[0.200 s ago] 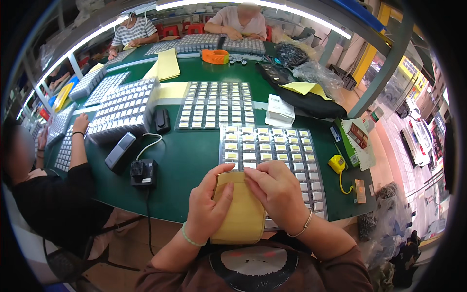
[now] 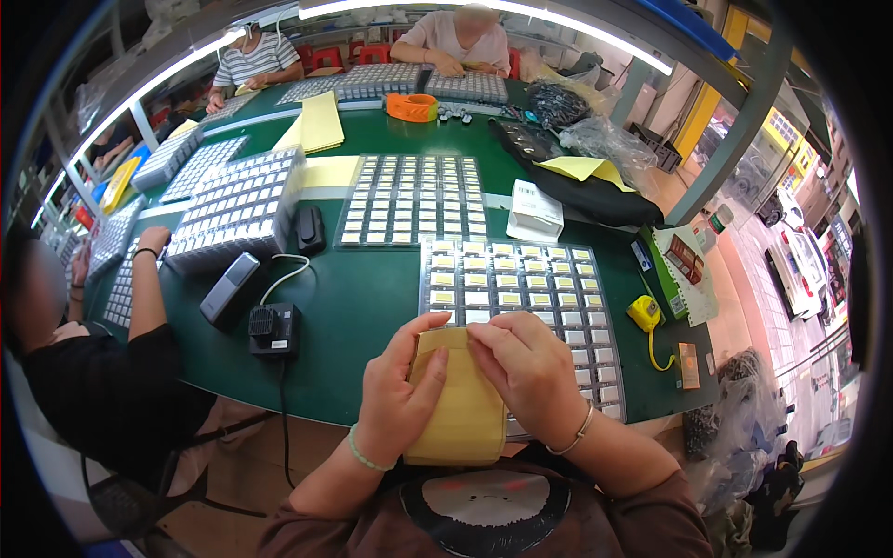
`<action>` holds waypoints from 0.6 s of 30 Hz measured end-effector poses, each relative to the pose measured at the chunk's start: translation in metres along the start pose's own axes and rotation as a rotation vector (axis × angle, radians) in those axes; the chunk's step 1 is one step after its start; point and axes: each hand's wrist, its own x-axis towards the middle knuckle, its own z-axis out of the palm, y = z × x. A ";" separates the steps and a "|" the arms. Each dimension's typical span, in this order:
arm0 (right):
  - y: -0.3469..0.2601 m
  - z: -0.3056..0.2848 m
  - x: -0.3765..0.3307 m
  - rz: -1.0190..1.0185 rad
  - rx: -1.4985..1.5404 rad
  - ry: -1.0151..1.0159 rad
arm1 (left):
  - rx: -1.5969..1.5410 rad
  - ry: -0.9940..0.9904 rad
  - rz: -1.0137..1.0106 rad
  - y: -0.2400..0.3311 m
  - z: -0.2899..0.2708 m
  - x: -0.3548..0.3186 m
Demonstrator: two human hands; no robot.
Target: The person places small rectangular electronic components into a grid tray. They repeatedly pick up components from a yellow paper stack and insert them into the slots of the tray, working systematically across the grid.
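A curved yellow paper sheet (image 2: 458, 409) hangs between my hands at the table's front edge. My left hand (image 2: 402, 381) is closed on its left side, thumb flat on the front near the top. At the sheet's upper right corner, my right hand (image 2: 530, 367) has thumb and fingers pinched together; whether a small piece is between the fingertips is too small to tell. Just beyond my hands lies a clear plastic tray (image 2: 549, 270) of small square pieces. Its far rows carry yellow tops, while the nearer ones look white. Part of that tray is hidden behind my right hand.
Another filled tray (image 2: 409, 200) lies farther back, left of a white box (image 2: 535, 212). Stacked trays (image 2: 237, 209), a power bank (image 2: 230, 286) and a black cabled device (image 2: 273, 330) stand left. A yellow tape measure (image 2: 644, 314) lies right. A co-worker (image 2: 102, 391) sits at left; others sit across.
My hands and the yellow sheet have barely moved. The co-worker's hand at left has shifted slightly beside the stacked trays.
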 end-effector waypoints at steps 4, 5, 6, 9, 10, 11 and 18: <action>0.001 -0.002 0.001 0.018 0.033 -0.014 | -0.013 -0.018 -0.016 0.000 0.000 0.000; 0.001 -0.002 0.002 0.018 0.036 -0.019 | -0.029 -0.021 -0.024 -0.001 0.000 0.000; 0.001 -0.003 0.002 0.025 0.057 -0.036 | -0.052 -0.033 -0.045 -0.001 -0.001 0.000; 0.002 -0.006 -0.001 0.046 0.143 -0.029 | -0.115 -0.053 -0.085 -0.003 -0.006 -0.002; 0.002 -0.010 -0.002 0.052 0.189 0.009 | -0.133 -0.046 -0.084 -0.004 -0.007 -0.002; 0.003 -0.016 -0.003 0.063 0.235 0.048 | -0.150 -0.044 -0.085 -0.006 -0.009 -0.002; 0.027 -0.068 -0.035 0.473 0.686 0.280 | -0.616 0.133 -0.223 -0.044 -0.067 0.015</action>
